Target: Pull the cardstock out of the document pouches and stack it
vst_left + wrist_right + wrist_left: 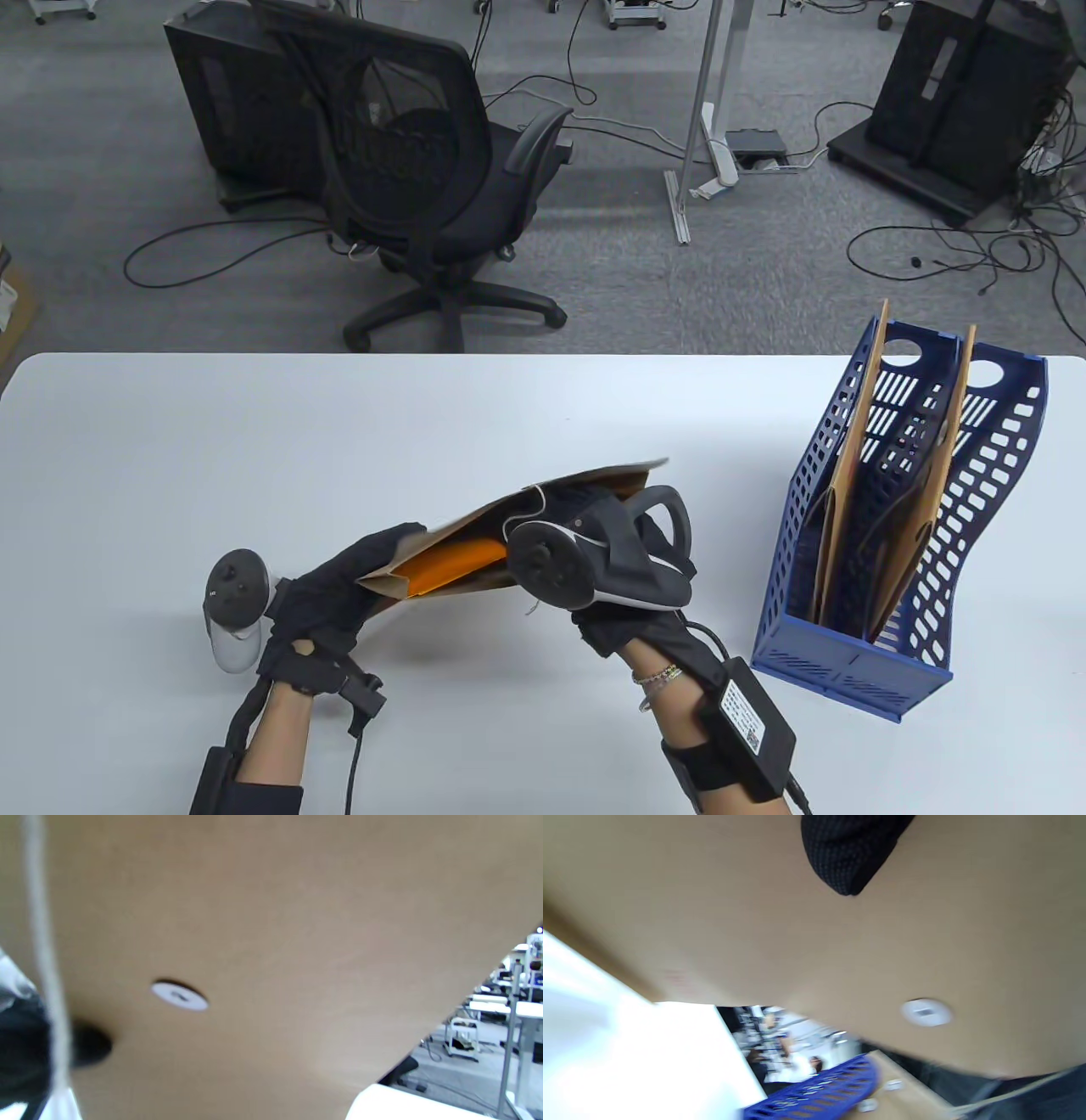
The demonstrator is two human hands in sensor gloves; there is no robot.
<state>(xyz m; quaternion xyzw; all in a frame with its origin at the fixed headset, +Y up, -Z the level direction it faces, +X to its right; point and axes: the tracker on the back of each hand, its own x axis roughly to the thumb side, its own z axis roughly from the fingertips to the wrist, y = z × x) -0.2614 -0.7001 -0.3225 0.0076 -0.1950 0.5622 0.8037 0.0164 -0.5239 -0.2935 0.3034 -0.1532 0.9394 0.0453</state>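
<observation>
With the left hand (327, 594) gripping the kraft pouch's (475, 522) open mouth and the right hand (632, 586) holding its far end off the desk (170, 441) — fingers hidden — the orange cardstock (454, 564) between them could jam or crease if the mouth pinches shut.

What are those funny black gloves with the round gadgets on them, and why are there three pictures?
Those are a person's two hands in sensor gloves. The round gadgets are trackers strapped on the backs; nobody grips them. The big picture looks down at the white table. The other two come from little cameras on each wrist, so close you mostly see brown paper. The left hand and the right hand hold a brown document pouch up between them, with orange cardstock peeking from its open mouth. On the right stands a blue file rack with two more pouches inside.
</observation>
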